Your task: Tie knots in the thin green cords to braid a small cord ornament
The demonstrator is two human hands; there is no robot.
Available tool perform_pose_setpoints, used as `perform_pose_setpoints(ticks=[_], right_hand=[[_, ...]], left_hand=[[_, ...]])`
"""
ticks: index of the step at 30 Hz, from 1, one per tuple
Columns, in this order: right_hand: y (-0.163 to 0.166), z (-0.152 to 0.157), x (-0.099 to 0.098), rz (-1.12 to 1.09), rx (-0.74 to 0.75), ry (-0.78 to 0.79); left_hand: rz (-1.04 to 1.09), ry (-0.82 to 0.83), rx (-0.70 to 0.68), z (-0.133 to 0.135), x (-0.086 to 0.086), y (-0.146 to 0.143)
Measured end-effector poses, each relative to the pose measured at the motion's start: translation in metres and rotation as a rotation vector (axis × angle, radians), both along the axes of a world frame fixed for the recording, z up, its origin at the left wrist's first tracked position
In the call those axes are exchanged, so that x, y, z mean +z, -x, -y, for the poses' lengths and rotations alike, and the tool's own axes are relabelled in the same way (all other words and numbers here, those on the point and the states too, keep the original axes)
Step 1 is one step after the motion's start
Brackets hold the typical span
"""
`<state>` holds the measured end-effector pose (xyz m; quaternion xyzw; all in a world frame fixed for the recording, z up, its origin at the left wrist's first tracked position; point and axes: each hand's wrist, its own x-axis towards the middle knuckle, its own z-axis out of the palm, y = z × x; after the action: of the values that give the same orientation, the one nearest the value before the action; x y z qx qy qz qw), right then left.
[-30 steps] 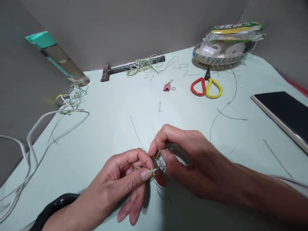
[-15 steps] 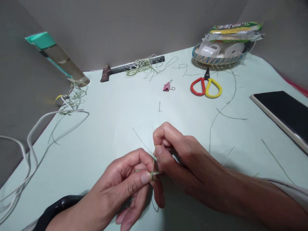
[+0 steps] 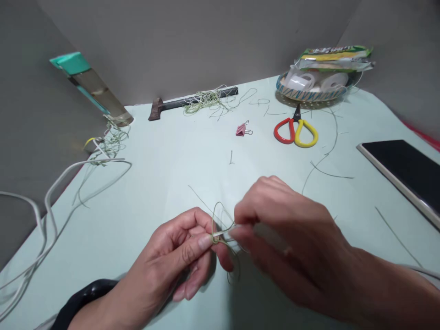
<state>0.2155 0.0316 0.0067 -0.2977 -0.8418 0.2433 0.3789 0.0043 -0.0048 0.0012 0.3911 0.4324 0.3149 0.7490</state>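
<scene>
Green cord (image 3: 215, 239), looped up between the fingers!
Left hand (image 3: 180, 252) pinches it under the thumb; right hand (image 3: 287, 231) curls nearly closed, blurred, its hold unclear.

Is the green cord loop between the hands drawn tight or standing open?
Open: the green cord loop curves upward between the left hand and right hand, the tabletop showing through it.

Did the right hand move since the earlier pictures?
Yes. Measured against the pink clip, the right hand has moved to the right.
</scene>
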Motion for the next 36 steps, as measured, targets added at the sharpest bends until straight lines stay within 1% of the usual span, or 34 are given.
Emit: perform_pose_setpoints(ticks=[2,4,6,10,14,16,20,22,25,28,32,34,36], right_hand=[[-0.001,0.004,-0.002,0.059,0.052,-0.035],[0.000,0.006,-0.005,0.125,0.058,-0.054],[0.001,0.006,-0.008,0.141,0.065,-0.035],[0.003,0.007,-0.009,0.109,0.098,0.049],[0.002,0.014,-0.004,0.173,0.156,0.044],[0.000,0.017,-0.001,0.222,0.197,-0.013],[-0.001,0.020,0.007,0.245,0.188,-0.244],[0.000,0.021,0.008,0.262,0.195,-0.311],[0.004,0.021,0.007,0.278,0.231,-0.361],[0.007,0.020,0.005,0.303,0.304,-0.394],[0.005,0.018,0.008,0.363,0.337,-0.445],[0.004,0.018,0.010,0.352,0.318,-0.395],[0.005,0.019,0.010,0.281,0.245,-0.259]], left_hand=[[0.003,-0.003,0.016,0.000,-0.001,0.002],[0.009,-0.005,0.042,0.001,-0.002,0.003],[0.008,-0.010,0.047,0.001,-0.001,0.003],[-0.006,-0.010,0.056,0.000,0.000,0.001],[-0.030,-0.010,0.091,0.000,0.001,0.000],[-0.039,-0.006,0.098,0.001,0.001,0.000],[-0.049,0.009,0.119,0.002,0.001,0.000],[-0.040,0.013,0.119,0.001,0.002,0.000],[-0.022,0.021,0.131,0.001,0.002,-0.002],[-0.009,0.042,0.136,0.001,0.003,-0.004],[-0.005,0.054,0.080,0.001,0.004,-0.005],[0.010,0.060,0.079,0.001,0.004,-0.005],[0.023,0.065,0.103,0.001,0.005,-0.006]])
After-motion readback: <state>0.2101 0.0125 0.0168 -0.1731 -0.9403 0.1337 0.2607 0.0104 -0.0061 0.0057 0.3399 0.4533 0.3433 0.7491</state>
